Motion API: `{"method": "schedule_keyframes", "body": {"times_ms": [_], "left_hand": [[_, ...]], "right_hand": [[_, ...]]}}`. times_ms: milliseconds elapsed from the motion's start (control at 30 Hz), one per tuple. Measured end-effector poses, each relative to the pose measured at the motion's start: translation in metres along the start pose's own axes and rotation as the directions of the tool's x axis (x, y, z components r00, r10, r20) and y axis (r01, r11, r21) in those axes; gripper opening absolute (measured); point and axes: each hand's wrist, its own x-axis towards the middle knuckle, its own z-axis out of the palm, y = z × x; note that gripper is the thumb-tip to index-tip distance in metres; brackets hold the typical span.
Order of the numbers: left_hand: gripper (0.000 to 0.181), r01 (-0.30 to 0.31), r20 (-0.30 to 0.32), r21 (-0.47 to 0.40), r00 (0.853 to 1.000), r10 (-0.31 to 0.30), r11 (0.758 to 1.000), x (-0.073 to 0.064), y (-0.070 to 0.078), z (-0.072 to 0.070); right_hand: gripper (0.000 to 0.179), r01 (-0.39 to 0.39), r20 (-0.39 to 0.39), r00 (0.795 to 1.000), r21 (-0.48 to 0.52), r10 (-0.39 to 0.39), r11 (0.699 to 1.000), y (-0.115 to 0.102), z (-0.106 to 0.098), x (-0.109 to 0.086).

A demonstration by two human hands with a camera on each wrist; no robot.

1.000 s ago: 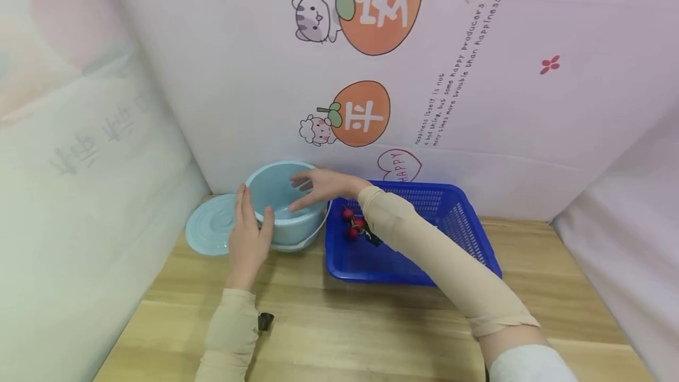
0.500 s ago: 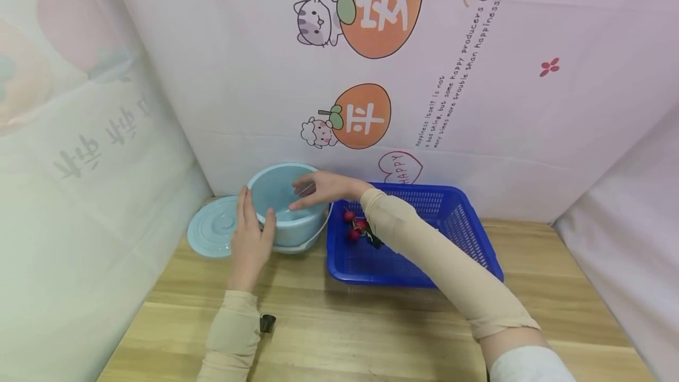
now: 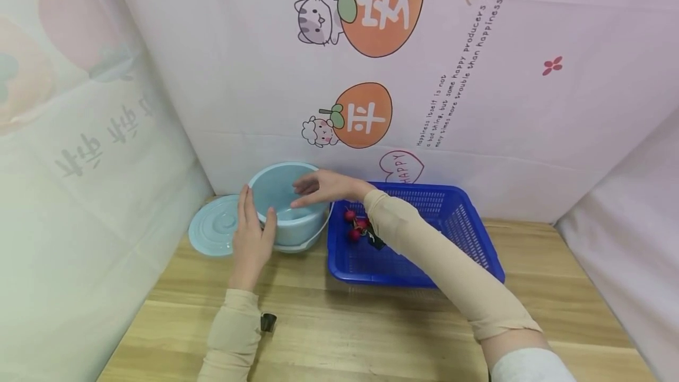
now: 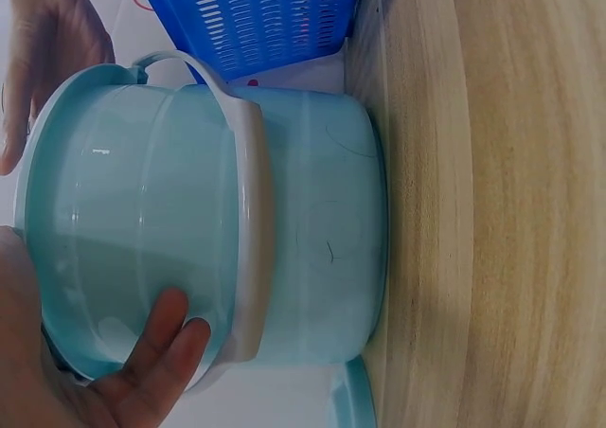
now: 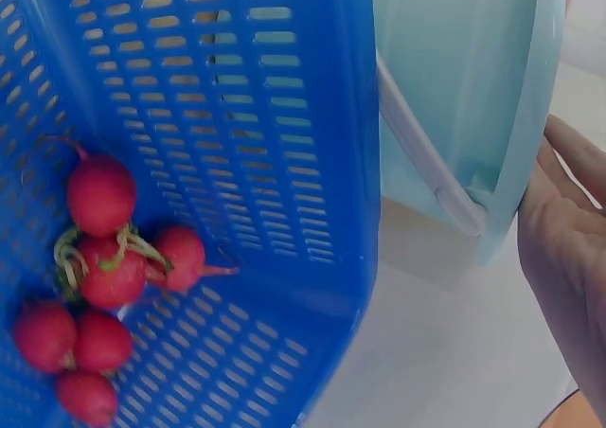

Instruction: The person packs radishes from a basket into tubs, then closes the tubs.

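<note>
A light blue lidded-type bucket (image 3: 297, 230) with a pale handle (image 4: 254, 229) stands upright near the back wall, its mouth uncovered. My left hand (image 3: 250, 240) rests against the bucket's left side, fingers nearly straight in the head view and the thumb at the front rim. Two of its fingertips lie against the outer wall in the left wrist view. Over the bucket's right rim, my right hand (image 3: 325, 187) reaches with loosely bent fingers above the opening, holding nothing visible. Part of the bucket's inside is hidden by this hand.
A blue perforated basket (image 3: 389, 276) stands right of the bucket, with several red radishes (image 5: 102, 196) in it. The matching round lid (image 3: 212, 226) lies left of the bucket. A small black object (image 3: 268, 322) shows beside the left forearm. Printed cloth walls (image 3: 504, 181) enclose the wooden table (image 3: 339, 335).
Both hands keep nearly the same pose at the bucket. Only a slight shift of the whole head view shows; the bucket, lid and basket stay in place.
</note>
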Motion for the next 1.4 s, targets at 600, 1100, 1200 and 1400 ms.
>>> {"method": "schedule_keyframes", "body": {"times_ms": [600,1100,1200,1400], "left_hand": [[0.076,0.007,-0.001,-0.025,1.0,-0.007,1.0,0.001,-0.003,0.0],[0.074,0.019,-0.018,-0.039,1.0,-0.019,0.999,0.001,-0.001,0.001],[0.074,0.018,-0.021,-0.045,1.0,-0.019,0.999,0.001,0.0,0.001],[0.074,0.021,-0.012,-0.05,1.0,-0.022,0.999,0.001,0.001,0.001]], "right_hand": [[0.031,0.225,-0.28,0.949,0.279,-0.145,0.933,0.029,0.016,-0.007],[0.029,0.314,-0.275,0.935,0.35,-0.223,0.883,0.042,0.013,-0.01],[0.034,0.32,-0.276,0.934,0.36,-0.228,0.876,0.041,0.013,-0.009],[0.038,0.33,-0.298,0.928,0.378,-0.224,0.865,0.042,0.015,-0.011]]}}
